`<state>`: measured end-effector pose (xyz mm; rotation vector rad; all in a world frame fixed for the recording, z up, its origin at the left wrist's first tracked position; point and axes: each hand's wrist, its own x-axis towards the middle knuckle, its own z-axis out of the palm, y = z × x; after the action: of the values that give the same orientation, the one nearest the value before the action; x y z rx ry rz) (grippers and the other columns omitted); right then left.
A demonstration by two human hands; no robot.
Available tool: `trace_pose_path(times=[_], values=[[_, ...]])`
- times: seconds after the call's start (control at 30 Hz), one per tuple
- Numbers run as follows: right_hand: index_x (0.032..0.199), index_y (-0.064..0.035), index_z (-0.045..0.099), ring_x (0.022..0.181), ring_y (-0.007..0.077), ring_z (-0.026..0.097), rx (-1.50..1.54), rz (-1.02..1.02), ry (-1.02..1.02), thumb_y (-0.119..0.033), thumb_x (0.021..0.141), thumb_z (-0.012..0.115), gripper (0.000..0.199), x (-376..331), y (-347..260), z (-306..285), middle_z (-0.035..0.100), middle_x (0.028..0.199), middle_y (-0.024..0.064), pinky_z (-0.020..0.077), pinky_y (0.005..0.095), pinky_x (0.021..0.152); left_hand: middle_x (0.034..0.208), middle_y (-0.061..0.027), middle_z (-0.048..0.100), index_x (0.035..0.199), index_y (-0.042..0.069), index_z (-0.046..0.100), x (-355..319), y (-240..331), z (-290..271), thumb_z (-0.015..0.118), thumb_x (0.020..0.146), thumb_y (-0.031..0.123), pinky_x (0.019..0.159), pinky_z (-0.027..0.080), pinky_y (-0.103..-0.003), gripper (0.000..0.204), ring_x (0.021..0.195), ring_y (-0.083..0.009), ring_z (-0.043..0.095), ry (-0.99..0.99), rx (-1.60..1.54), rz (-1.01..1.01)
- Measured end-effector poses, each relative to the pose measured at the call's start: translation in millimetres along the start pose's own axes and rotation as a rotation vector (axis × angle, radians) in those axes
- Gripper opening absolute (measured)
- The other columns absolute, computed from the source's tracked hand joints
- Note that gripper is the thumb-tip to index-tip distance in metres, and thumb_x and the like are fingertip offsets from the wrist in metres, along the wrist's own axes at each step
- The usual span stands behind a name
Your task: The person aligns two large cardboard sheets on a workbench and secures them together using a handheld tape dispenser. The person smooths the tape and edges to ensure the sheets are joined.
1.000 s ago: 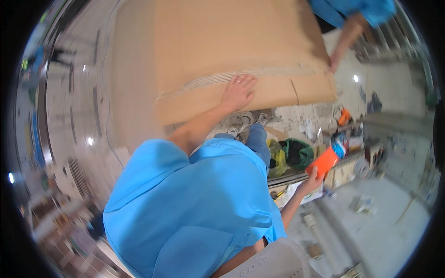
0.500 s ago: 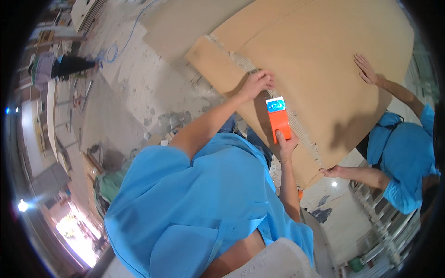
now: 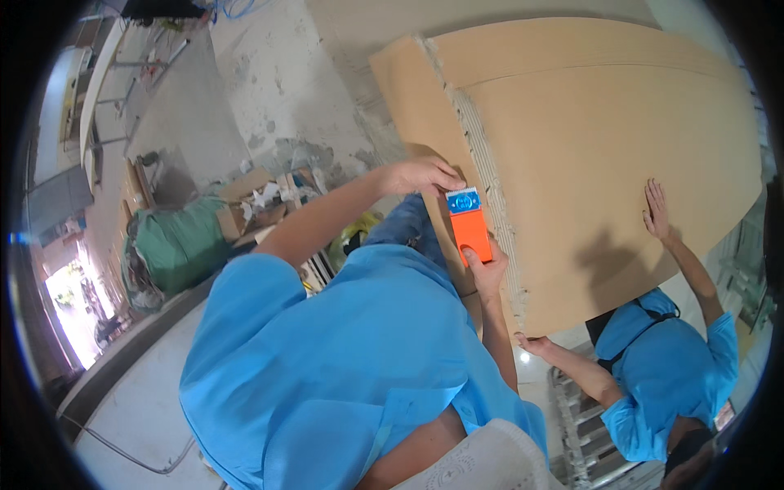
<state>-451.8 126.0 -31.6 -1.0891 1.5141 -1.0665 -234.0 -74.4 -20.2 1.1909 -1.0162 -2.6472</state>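
My right hand (image 3: pixel 487 269) grips the orange handle of a flat hand tool (image 3: pixel 471 233). The tool's far end has a blue face and a pale toothed edge; its exact kind I cannot tell. My left hand (image 3: pixel 425 174) is bent with fingertips together right by that toothed end, and whether something small is pinched there is hidden. Beneath both hands lies a large brown cardboard sheet (image 3: pixel 563 147). A rough, ridged grey strip (image 3: pixel 483 155) runs along it just right of the tool.
A co-worker in a blue shirt (image 3: pixel 665 359) stands at the right, one hand (image 3: pixel 656 211) flat on the cardboard, the other (image 3: pixel 535 344) at its near edge. Metal racking (image 3: pixel 580 416) stands below there. Left are a green sack (image 3: pixel 181 245) and scraps (image 3: pixel 265 196) on the floor.
My view has turned, shifting the scene. My left hand has come off the ridged strip to the tool's toothed end, and the tool now lies left of the strip.
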Motion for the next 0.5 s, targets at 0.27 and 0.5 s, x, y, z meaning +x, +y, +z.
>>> trace_pose_path(times=[0.27,0.5], values=[[0.11,0.0019,0.072,0.086,0.0136,0.068,-0.035,0.265,-0.179,-0.025,0.083,0.084,0.04,50.6,-41.7,5.8,0.075,0.095,0.0092,0.0544,0.0306,0.079,0.089,-0.0044,0.075,0.096,0.001,0.076,4.0,29.7,-74.8,0.071,0.092,0.016,0.074,0.054,-0.03,0.016,0.081,-0.012,0.067,0.584,0.555,0.472],[0.11,0.0043,0.072,0.079,0.0113,0.066,-0.089,0.242,-0.151,-0.02,0.087,0.082,0.035,99.4,-64.5,25.7,0.074,0.089,0.0065,0.0536,0.0285,0.072,0.077,-0.0015,0.065,0.098,0.003,0.074,19.2,170.8,-239.4,0.067,0.096,0.031,0.066,0.047,-0.032,0.029,0.071,-0.012,0.058,1.033,0.911,0.585]])
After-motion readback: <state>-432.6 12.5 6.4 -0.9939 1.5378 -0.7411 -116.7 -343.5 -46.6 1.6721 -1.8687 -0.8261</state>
